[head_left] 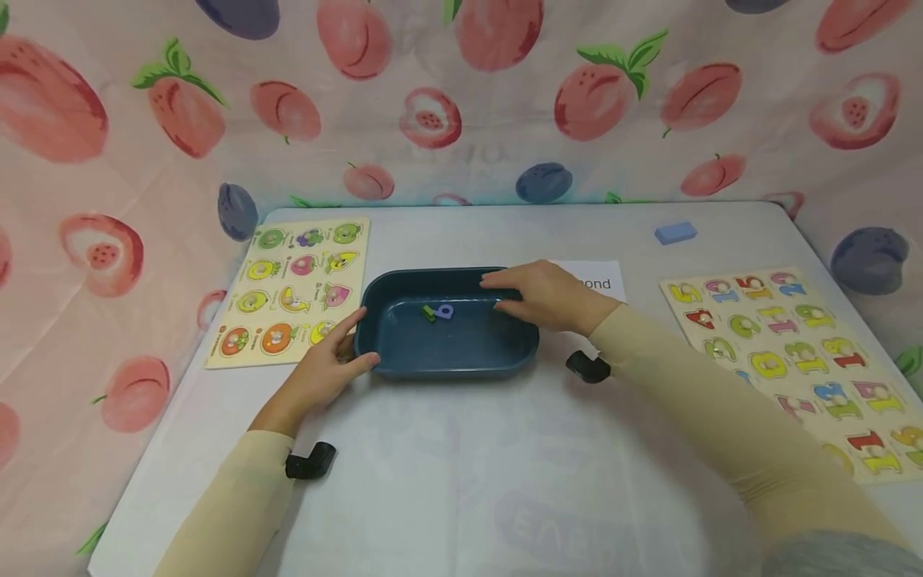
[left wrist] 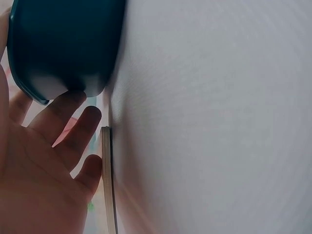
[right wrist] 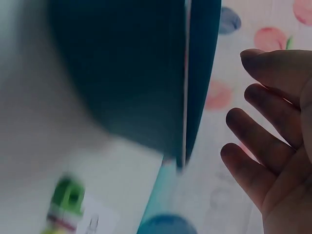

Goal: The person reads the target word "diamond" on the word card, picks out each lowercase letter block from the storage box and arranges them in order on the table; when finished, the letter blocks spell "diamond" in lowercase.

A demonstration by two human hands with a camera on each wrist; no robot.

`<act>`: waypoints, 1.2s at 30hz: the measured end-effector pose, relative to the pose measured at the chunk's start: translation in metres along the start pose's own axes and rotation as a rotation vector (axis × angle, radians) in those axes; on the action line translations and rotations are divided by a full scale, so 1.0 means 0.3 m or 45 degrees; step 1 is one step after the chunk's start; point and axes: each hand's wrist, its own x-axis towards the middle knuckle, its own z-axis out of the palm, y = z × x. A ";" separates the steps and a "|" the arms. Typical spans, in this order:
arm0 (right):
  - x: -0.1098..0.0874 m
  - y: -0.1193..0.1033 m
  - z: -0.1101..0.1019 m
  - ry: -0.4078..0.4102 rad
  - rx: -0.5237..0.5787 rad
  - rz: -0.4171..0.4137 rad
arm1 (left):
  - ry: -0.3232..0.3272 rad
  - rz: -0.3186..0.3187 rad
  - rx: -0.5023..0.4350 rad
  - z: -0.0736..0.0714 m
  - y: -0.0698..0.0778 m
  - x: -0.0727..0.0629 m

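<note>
Fruit board [head_left: 241,308]: lay just beside the dark blue tray [head_left: 461,353]; a leftward shove could have jammed their edges.
Left hand [head_left: 320,373]: held the tray's left end between thumb and fingers; a lopsided pull could have tilted it.
Tray contents: green piece [head_left: 429,313] and purple piece [head_left: 439,313] lay loose inside, likely to slide if tipped.
Right hand [head_left: 551,298]: hung over the right end, fingers loosely extended, gripping nothing; sweeping low might have knocked the rim.

A tub [head_left: 447,349] sits in the middle of the frame, on the bench [head_left: 433,473], with two small bits [head_left: 429,313] in it. A fruit board [head_left: 281,275] lies left, a number board [head_left: 793,353] right. A block [head_left: 675,233] sits upper right, behind the number board. A card [head_left: 598,272] lies behind the right hand [head_left: 546,297].
</note>
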 end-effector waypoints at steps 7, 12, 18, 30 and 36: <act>0.099 -0.066 0.083 -0.058 0.014 -0.081 | 0.005 0.002 0.005 0.000 -0.002 0.000; 0.143 -0.090 0.138 -0.100 0.028 -0.037 | 0.008 -0.001 0.002 0.000 -0.001 -0.001; 0.178 -0.102 0.193 -0.129 0.062 0.045 | 0.012 0.000 0.001 -0.001 -0.007 0.001; 0.204 -0.092 0.238 -0.158 0.070 0.013 | 0.012 0.001 -0.004 0.001 -0.005 0.003; 0.208 -0.090 0.245 -0.189 0.048 0.002 | 0.007 -0.022 -0.009 -0.001 -0.006 0.001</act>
